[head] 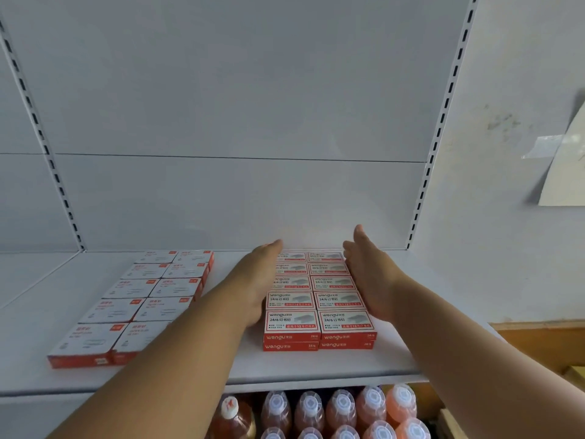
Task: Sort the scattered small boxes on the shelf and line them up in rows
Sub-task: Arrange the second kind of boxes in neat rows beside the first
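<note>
Red-and-white staple boxes (319, 304) lie on the white shelf (316, 365) in two rows, stacked two high, running from the front toward the back panel. My left hand (258, 280) lies flat against the left side of this block, fingers straight. Against the block's right side rests my right hand (368, 274), also flat with fingers extended. Neither hand grips a box. A second block of white boxes with red corners (139, 299) sits to the left in two rows, apart from both hands.
The white back panel (240, 198) rises behind the boxes, with slotted uprights at either side. Below the shelf stand several bottles of orange liquid (342, 410). A paper sheet (566, 166) is taped to the wall at right.
</note>
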`<state>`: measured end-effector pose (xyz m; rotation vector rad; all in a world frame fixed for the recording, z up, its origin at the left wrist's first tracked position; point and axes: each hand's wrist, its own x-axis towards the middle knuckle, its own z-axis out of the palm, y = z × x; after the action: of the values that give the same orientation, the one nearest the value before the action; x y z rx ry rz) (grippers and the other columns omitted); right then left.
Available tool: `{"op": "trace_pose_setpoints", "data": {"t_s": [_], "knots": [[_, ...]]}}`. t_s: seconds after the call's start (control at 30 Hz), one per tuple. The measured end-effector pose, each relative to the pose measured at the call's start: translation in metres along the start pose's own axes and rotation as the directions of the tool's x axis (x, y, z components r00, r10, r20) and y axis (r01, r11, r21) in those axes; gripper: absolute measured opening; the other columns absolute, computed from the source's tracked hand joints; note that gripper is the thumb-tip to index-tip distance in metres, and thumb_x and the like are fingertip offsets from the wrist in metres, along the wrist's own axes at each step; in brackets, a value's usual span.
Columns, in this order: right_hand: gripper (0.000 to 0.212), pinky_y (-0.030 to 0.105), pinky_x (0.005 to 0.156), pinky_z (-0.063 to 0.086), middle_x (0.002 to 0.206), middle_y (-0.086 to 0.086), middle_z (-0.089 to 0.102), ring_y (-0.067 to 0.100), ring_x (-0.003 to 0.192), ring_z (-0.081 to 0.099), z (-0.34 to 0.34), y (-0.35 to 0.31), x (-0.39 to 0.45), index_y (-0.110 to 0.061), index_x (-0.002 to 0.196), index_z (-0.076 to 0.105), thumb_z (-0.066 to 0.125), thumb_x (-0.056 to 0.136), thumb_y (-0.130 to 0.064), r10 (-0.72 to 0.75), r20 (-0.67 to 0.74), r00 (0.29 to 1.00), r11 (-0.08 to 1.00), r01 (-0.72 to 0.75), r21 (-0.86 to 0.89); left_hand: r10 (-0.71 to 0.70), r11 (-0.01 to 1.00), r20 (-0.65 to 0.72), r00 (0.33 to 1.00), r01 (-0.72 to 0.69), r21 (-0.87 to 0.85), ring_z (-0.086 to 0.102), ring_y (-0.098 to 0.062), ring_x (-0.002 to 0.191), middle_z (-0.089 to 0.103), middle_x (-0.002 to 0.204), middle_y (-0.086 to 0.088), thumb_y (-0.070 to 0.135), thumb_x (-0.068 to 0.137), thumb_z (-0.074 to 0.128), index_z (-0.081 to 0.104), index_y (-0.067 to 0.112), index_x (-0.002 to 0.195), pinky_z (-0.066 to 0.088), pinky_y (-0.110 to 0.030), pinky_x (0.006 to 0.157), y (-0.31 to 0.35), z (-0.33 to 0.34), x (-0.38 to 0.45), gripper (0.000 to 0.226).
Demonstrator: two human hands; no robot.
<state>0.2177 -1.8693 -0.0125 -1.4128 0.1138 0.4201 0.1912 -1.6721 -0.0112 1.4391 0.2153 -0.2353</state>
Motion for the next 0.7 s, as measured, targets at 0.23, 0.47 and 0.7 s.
{"op": "trace_pose_setpoints", "data": {"t_s": [0.23,0.47,0.7], "knots": [[0.055,0.029,0.051,0.057,0.057,-0.011,0.071,0.017,0.068,0.075,0.003,0.005,-0.004,-0.026,0.083,0.056,0.030,0.090,-0.074,-0.013,-0.041,0.999,0.999,0.012,-0.033,-0.019,0.997,-0.008,1.000,0.018,-0.069,0.074,-0.036,0.085,0.077,0.096,-0.014,0.050,0.099,0.042,0.065,0.016,0.117,0.060,-0.050,0.076,-0.001,0.002,-0.007,0.045],[0.053,0.048,0.085,0.058,0.066,-0.005,0.075,0.030,0.086,0.075,0.005,0.008,-0.009,-0.028,0.082,0.057,0.033,0.089,-0.075,-0.035,-0.064,0.997,0.998,0.031,-0.048,0.008,0.997,-0.074,0.997,-0.002,0.080,0.075,-0.033,0.080,0.078,0.085,-0.009,0.053,0.098,0.040,0.071,0.015,0.103,0.060,-0.048,0.079,0.000,0.008,-0.008,0.049],[0.050,0.045,0.075,0.060,0.074,-0.002,0.077,0.028,0.082,0.075,-0.001,0.016,-0.014,-0.034,0.100,0.058,0.027,0.092,-0.072,-0.102,-0.035,0.994,0.991,0.099,-0.085,0.030,1.000,-0.096,0.995,-0.029,0.010,0.075,-0.032,0.079,0.078,0.086,-0.008,0.051,0.098,0.043,0.069,0.021,0.097,0.059,-0.042,0.070,-0.007,0.004,-0.016,0.041]]}}
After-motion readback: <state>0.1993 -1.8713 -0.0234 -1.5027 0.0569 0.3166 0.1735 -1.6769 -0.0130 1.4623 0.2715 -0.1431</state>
